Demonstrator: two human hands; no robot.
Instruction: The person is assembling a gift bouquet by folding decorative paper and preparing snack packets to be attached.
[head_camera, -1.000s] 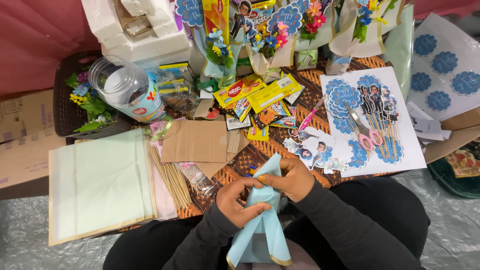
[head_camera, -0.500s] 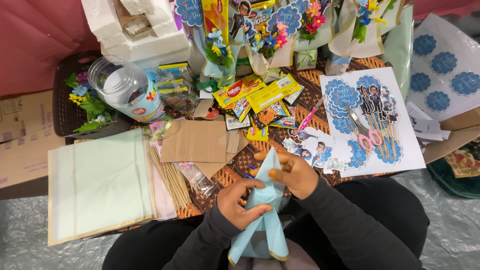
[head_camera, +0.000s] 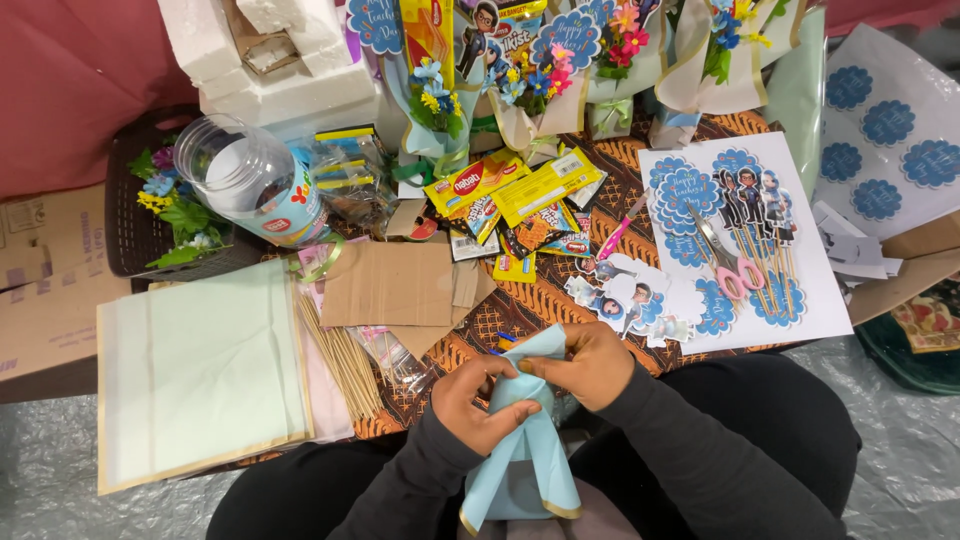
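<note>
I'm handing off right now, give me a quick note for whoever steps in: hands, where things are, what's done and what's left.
Left hand and right hand both pinch the light blue wrapping sheet over the lap, rolled into a cone. Bamboo skewers and green paper stack lie left; pink scissors on the cutout sheet right. Done: finished bouquets stand at the far edge. Left: cone still empty-looking and untied.

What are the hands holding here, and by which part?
Both hands, left and right, hold a light blue wrapping sheet at its gathered upper end; its gold-edged lower part hangs free.
</note>
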